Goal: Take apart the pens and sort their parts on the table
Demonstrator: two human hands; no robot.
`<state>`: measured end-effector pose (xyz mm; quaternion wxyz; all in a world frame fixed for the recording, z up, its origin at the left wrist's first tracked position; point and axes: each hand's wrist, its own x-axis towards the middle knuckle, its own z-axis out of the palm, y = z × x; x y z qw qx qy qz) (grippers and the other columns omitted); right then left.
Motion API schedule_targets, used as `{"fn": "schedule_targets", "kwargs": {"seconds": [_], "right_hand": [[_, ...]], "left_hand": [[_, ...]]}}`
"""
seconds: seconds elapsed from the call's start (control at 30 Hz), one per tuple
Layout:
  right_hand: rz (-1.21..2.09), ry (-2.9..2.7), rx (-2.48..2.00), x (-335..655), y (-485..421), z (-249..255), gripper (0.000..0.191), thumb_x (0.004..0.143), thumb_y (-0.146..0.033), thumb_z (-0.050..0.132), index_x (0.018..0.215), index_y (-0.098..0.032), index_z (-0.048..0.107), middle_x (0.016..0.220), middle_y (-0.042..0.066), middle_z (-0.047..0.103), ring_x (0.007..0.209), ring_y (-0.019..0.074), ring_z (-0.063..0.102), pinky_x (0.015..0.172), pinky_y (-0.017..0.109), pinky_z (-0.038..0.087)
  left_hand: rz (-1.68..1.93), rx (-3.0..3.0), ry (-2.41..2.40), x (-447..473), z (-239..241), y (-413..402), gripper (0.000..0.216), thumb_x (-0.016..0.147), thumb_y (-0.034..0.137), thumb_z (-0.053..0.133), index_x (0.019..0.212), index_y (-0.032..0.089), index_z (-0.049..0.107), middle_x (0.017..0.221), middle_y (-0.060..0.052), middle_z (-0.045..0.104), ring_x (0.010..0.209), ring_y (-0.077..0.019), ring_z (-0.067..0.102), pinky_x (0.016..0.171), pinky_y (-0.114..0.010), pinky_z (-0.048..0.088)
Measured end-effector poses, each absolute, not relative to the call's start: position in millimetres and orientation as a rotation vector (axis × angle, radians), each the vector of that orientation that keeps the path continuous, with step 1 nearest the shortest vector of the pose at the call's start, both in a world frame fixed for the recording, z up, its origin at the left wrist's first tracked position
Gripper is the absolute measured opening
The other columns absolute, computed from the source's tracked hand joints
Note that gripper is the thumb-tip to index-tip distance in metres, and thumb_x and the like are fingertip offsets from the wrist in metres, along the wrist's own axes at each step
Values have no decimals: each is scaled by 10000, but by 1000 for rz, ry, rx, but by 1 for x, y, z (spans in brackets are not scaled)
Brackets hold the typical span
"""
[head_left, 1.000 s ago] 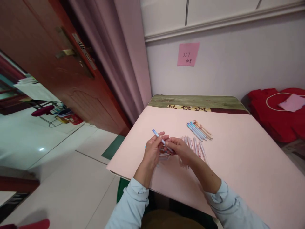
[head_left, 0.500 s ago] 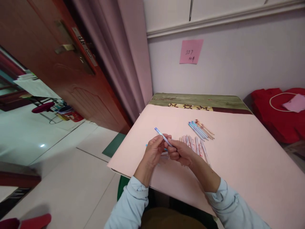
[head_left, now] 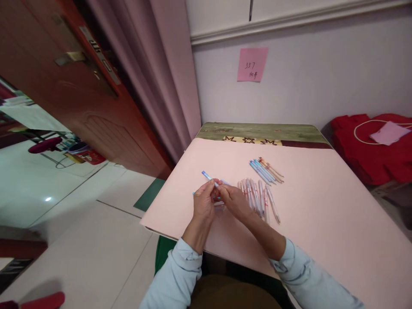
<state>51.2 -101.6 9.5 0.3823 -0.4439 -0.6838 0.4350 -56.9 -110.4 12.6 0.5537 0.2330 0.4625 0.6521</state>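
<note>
A slim pen (head_left: 207,175) with a blue end and a pale barrel is pinched between the thumb and fingers of my left hand (head_left: 203,201). It slants, with the blue end pointing up and to the left. My right hand (head_left: 237,201) is closed at the pen's lower end, which its fingers hide. Beneath and behind my hands, parts of other pens show, too covered to make out fully. Just right of my right hand lies a row of several clear pens (head_left: 254,195) with reddish marks.
Farther back on the pink-covered table (head_left: 322,223) lie several blue pens (head_left: 261,172) beside several orange-brown pens (head_left: 272,168). A red cloth item (head_left: 370,159) with a cord is at the right. A pink note (head_left: 252,64) hangs on the wall. A brown door (head_left: 106,116) stands at the left.
The pen has sunk deeper between my hands, so less of its barrel shows. My right hand has turned more palm-down over its lower end. The whole view has shifted slightly.
</note>
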Motion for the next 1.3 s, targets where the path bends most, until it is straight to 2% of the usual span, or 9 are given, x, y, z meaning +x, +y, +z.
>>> {"fn": "schedule_targets", "kwargs": {"seconds": [0.13,0.33,0.43,0.6,0.77,0.87,1.03,1.17,1.3], "right_hand": [[739,-1899,-1302,51,-108,10,335,964,-385,418,1119,-191,643,929,108,704,796,220,635,710,291,411],[1517,-1541,-1077,56,-103,13,543,958,-583,336,798,-188,672,502,-12,492,454,126,411,468,247,312],[1800,-1355,-985,60,-97,11,525,874,-634,478,782,-160,685,484,-30,484,405,88,354,423,229,235],[1757,-1237,-976,62,-92,1,417,704,-557,723,763,-147,679,683,43,685,556,115,560,519,230,368],[1569,-1249,-1094,61,-92,-1,403,572,-469,837,746,-176,621,687,20,679,598,153,599,581,267,438],[1596,-1323,-1111,64,-91,4,402,691,-553,730,684,-189,560,557,-39,547,486,101,463,491,235,341],[1721,-1369,-1089,74,-87,17,481,817,-615,532,613,-181,549,450,-71,336,423,75,250,438,242,178],[1741,-1383,-1076,81,-83,20,470,782,-615,579,650,-166,610,488,-38,465,428,77,316,445,239,206],[1637,-1410,-1097,79,-80,10,440,760,-581,627,626,-162,611,586,23,608,494,105,474,483,241,317]], "left_hand": [[1564,533,1113,-55,16,-112,319,666,397,796,783,115,705,710,-31,665,560,-93,563,510,-211,407],[1530,571,1133,-57,18,-115,322,680,410,797,735,129,650,585,19,578,491,-76,517,489,-207,400],[1500,615,1083,-58,19,-116,338,700,436,778,767,127,658,517,43,509,440,-74,473,464,-218,388],[1548,564,1154,-58,15,-114,349,649,423,809,762,119,678,595,9,595,483,-80,509,483,-220,404],[1528,533,1212,-54,6,-111,347,661,423,800,781,117,687,660,-13,643,541,-87,547,500,-207,402],[1525,529,1166,-52,6,-109,322,687,400,789,779,117,665,651,-8,638,535,-77,549,512,-200,404],[1511,467,1093,-53,17,-103,540,641,287,833,1103,143,593,820,-57,715,595,-113,630,606,-249,492],[1595,567,1128,-52,21,-99,877,647,283,831,1400,207,387,872,-60,724,642,-157,678,619,-274,515],[1655,653,1156,-47,16,-98,798,670,301,805,1368,189,433,824,-49,713,713,-177,699,661,-282,532]]}}
